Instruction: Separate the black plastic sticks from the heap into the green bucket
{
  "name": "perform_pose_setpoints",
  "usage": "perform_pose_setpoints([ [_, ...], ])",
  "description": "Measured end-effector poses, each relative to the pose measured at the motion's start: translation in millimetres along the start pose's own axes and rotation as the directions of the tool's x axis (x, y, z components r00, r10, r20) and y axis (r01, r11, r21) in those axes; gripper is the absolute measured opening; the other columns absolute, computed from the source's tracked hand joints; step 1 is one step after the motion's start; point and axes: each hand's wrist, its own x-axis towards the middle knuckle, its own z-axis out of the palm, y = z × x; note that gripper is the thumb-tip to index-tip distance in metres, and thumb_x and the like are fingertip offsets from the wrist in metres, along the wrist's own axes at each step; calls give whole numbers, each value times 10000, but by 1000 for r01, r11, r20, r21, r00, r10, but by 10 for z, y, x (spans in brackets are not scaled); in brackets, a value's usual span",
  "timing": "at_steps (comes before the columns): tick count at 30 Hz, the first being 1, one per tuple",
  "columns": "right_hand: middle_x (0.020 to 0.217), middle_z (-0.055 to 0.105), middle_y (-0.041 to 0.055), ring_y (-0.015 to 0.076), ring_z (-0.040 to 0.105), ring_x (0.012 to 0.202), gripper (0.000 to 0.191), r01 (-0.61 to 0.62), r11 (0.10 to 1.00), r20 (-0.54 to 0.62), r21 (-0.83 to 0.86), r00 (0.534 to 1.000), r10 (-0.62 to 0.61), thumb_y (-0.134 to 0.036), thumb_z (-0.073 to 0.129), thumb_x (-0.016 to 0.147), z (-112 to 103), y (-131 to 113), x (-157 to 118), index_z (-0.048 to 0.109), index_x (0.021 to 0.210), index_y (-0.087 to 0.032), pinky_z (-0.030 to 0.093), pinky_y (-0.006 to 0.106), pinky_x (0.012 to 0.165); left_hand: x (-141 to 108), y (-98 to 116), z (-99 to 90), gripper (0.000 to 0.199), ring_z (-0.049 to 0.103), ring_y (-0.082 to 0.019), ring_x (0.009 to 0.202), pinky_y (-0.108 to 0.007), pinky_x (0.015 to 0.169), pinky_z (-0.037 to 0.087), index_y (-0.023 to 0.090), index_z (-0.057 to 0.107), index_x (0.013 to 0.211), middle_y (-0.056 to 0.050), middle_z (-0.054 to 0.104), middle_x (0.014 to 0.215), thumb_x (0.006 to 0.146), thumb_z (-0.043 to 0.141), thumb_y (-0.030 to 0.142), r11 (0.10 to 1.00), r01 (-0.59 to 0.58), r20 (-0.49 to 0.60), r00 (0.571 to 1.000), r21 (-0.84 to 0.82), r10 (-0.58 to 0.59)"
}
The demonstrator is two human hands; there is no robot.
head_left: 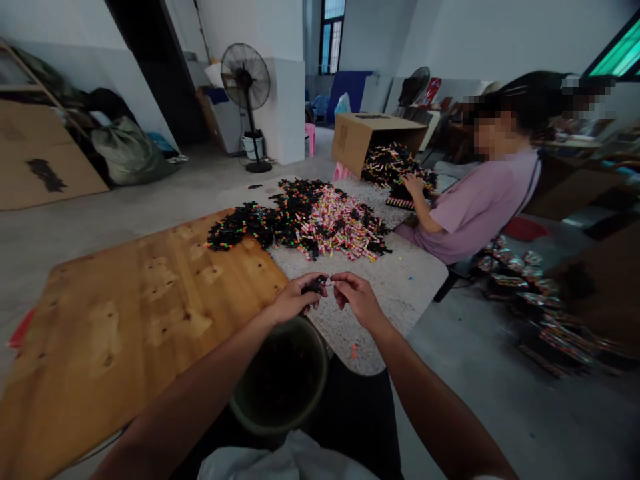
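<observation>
My left hand (300, 295) is closed round a small black piece (315, 285) with a pale, pinkish end; its exact kind is too small to tell. Close beside it, my right hand (354, 293) pinches at that pale end with thumb and forefinger. Both hands are held above the near edge of the speckled grey tabletop (400, 280), over the rim of a bucket (320, 373) with a dark inside. Beyond them lies a large heap of small black pieces (250, 223) with orange and green bits, mixed with pink, white and yellow ones (343, 223).
A knotty wooden board (150, 287) spans the left. At right sits a person (480, 193), one hand at a tipped cardboard box (353, 143) spilling similar pieces. Bundled pieces (545, 320) lie on the floor at right. A standing fan (245, 80) and a sack (130, 150) are farther back.
</observation>
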Motion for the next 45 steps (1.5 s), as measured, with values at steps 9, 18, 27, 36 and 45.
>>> perform_pose_setpoints([
  [9, 598, 600, -36, 106, 495, 451, 250, 47, 998, 21, 48, 999, -48, -388, 744, 779, 202, -350, -237, 731, 915, -179, 396, 246, 427, -425, 338, 59, 607, 577, -73, 604, -183, 467, 347, 139, 649, 1370, -122, 759, 1098, 940, 636, 567, 994, -98, -73, 992, 47, 101],
  [18, 557, 579, -39, 108, 481, 432, 207, 143, 985, 44, -102, 989, -139, -380, 716, 822, 250, -549, -337, 746, 882, -184, 378, 248, 422, -568, 436, 73, 529, 633, -69, 593, -182, 468, 354, 176, 687, 1314, -137, 739, 1236, 950, 638, 556, 996, -89, -53, 994, 26, 90],
  [27, 519, 546, -48, 100, 439, 390, 211, 104, 975, 48, -196, 994, -96, -390, 684, 841, 269, -523, -312, 734, 862, -187, 326, 233, 368, -630, 395, 146, 500, 600, -81, 597, -217, 576, 471, 143, 709, 1244, -86, 765, 1046, 963, 617, 545, 971, -172, -146, 969, 168, 197],
  [36, 457, 459, -90, 73, 337, 339, 261, -88, 996, 150, 16, 985, 84, -439, 732, 772, 340, -535, -209, 695, 839, -189, 214, 214, 341, -624, 386, 55, 521, 633, -72, 569, -169, 446, 370, 146, 696, 1263, -128, 766, 1169, 940, 641, 551, 999, -10, -27, 1000, 47, 11],
  [45, 522, 516, -65, 79, 372, 392, 301, 0, 1000, 29, -10, 1000, 0, -497, 678, 841, 516, -313, -157, 673, 896, -201, 230, 213, 374, -580, 243, 48, 449, 668, -86, 568, -174, 426, 402, 140, 707, 1122, -137, 758, 1198, 891, 688, 524, 987, 106, -41, 993, -119, -112],
])
